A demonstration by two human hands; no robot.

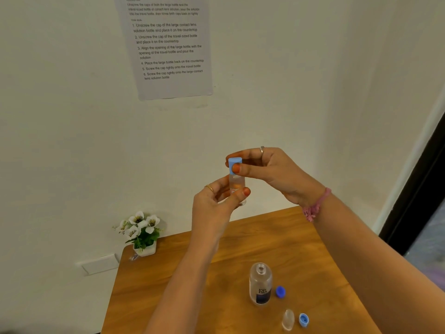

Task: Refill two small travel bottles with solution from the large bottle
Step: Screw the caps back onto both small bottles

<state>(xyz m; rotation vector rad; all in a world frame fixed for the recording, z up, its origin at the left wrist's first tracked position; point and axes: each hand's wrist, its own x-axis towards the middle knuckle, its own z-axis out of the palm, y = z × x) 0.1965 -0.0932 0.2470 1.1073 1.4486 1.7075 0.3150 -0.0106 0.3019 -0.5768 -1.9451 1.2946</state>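
Aloft, left hand [220,201] clasping travel bottle [237,185], right hand [269,172] pinching its seemingly seated cap [234,165]

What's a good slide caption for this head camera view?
Both hands twist the light blue cap on a small travel bottle.

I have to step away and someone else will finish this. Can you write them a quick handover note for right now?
Left hand holds a small travel bottle by its body, raised above the table. Right hand pinches its light blue cap.
On the table: large bottle open, its dark blue cap beside it; second travel bottle uncapped, its cap alongside.
Left: cap the second travel bottle and the large bottle. Fill levels are unclear.
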